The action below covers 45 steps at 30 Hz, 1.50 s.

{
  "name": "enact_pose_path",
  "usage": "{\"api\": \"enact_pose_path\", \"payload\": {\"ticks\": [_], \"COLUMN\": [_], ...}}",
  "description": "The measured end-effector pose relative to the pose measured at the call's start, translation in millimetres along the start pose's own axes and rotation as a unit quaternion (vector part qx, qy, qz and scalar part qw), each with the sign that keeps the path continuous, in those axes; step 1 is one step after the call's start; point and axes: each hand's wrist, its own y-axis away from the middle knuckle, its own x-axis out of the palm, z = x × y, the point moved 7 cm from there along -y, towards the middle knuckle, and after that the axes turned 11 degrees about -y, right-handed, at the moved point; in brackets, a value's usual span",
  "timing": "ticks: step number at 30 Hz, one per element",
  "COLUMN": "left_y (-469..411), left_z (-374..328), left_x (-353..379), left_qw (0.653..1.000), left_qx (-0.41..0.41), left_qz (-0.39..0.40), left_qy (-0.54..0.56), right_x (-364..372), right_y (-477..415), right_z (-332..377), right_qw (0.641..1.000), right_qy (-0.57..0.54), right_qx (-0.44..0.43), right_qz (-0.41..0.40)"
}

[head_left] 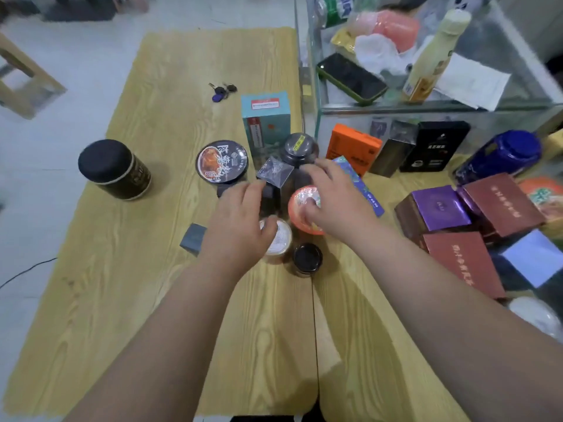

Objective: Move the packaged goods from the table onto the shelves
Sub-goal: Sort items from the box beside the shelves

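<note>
- A light wooden table (146, 284) seen from above, with a cluster of packaged goods at its middle and two bare forearms reaching in from below.
- The goods in the cluster are a dark square box with a clear, peaked plastic top (273, 175), an orange-lidded cup (301, 197), a white-lidded cup (281, 239), a small black-lidded jar (307, 258) and a dark round jar with a yellow label (300, 147).
- The left hand (240, 220) lies over the white-lidded cup with its thumb on the lid. Its fingertips reach the left side of the dark square box, and it is unclear whether they grip it.
- The right hand (333, 196) is spread wide and holds nothing. Its thumb tip rests on the orange lid and its fingers stretch toward the dark box.
- Further back on the table stand a tall teal box (268, 123) and a noodle bowl with a dark printed lid (221, 161).
- A black canister (113, 169) stands well apart on the left, with a small grey box (193, 236) in front and a bunch of keys (222, 91) behind.
- A glass shelf unit (426, 106) stands to the right. Its top holds a phone (350, 79), a cream bottle (432, 56) and white paper (475, 80).
- The lower level of the unit holds an orange box (350, 150), black boxes (432, 147), a blue jar (499, 156), a purple-topped box (438, 208) and maroon boxes (499, 202).
</note>
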Motion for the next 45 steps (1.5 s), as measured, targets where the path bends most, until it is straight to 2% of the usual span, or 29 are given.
{"api": "enact_pose_path", "payload": {"ticks": [4, 8, 11, 14, 18, 23, 27, 31, 33, 36, 38, 40, 42, 45], "left_y": [-71.3, -108.3, -118.6, -120.8, -121.3, -113.2, -108.5, -96.0, -84.0, -62.1, -48.1, -27.3, -8.7, 15.2], "left_z": [6.0, 0.3, 5.9, 10.9, 14.7, 20.1, 16.5, 10.0, 6.9, 0.2, -9.4, -19.0, -27.8, -38.7], "left_x": [21.9, 43.4, 64.2, 77.5, 76.0, 51.1, 23.0, -10.1, -19.9, -27.7, -26.8, -22.9, -21.5, -29.2], "left_qw": [0.99, 0.975, 0.962, 0.964, 0.971, 0.989, 0.997, 0.982, 0.957, 0.892, 0.842, 0.775, 0.723, 0.708], "left_qx": [-0.028, -0.019, -0.031, -0.051, -0.042, -0.018, -0.03, -0.089, -0.139, -0.211, -0.237, -0.284, -0.313, -0.321], "left_qz": [0.098, 0.146, 0.194, 0.213, 0.199, 0.115, 0.072, 0.033, 0.026, 0.018, 0.035, 0.057, 0.065, 0.047], "left_qy": [-0.095, -0.165, -0.191, -0.152, -0.128, -0.093, 0.018, 0.163, 0.255, 0.4, 0.484, 0.561, 0.612, 0.628], "right_x": [-9.5, -2.1, 5.5, 12.4, 15.5, -10.1, -40.8, -67.8, -79.0, -85.4, -80.9, -72.7, -65.2, -58.1], "right_y": [-67.9, -106.4, -120.6, -127.9, -127.2, -115.4, -103.4, -82.4, -67.4, -41.4, -24.2, -5.9, 14.3, 46.5], "right_z": [-4.0, -13.8, -24.6, -31.0, -32.7, -21.7, -6.0, 2.3, 3.0, -2.8, -8.5, -11.7, -12.6, -7.6], "right_qw": [0.997, 0.985, 0.984, 0.99, 0.994, 0.989, 0.971, 0.946, 0.939, 0.915, 0.88, 0.839, 0.817, 0.782], "right_qy": [0.062, 0.118, 0.101, 0.053, -0.019, -0.141, -0.237, -0.317, -0.336, -0.399, -0.472, -0.541, -0.573, -0.619], "right_qx": [0.033, 0.051, 0.064, 0.073, 0.072, 0.026, -0.008, -0.038, -0.042, -0.009, 0.024, 0.051, 0.064, 0.069], "right_qz": [0.022, 0.112, 0.133, 0.112, 0.08, 0.018, -0.025, -0.053, -0.06, -0.061, -0.056, -0.042, -0.02, 0.018]}}
